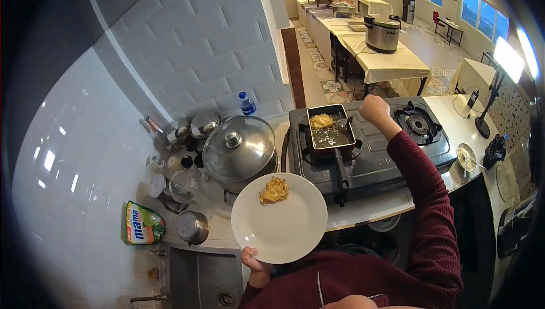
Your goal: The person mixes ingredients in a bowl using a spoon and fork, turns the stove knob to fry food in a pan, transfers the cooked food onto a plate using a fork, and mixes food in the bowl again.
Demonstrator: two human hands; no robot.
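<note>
My left hand [255, 260] grips the near rim of a round white plate [284, 228]. One golden fried fritter [275, 190] lies near the plate's far side. Over the stove, my right hand [376, 112] is closed around what seems to be a fork-like metal utensil [342, 122]; its handle is mostly hidden. The utensil's end is inside a rectangular frying pan [340, 162], beside a second fritter [322, 121] in oil with small loose bits. The pan sits on the left burner, with its handle towards me.
The gas stove [379, 153] has another burner [418, 123] at right. A lidded pot [238, 147] stands left of the plate, near a water bottle [247, 103], steel cup [193, 227], soap pouch [145, 224] and sink [204, 275]. A bowl [466, 157] sits on the right counter.
</note>
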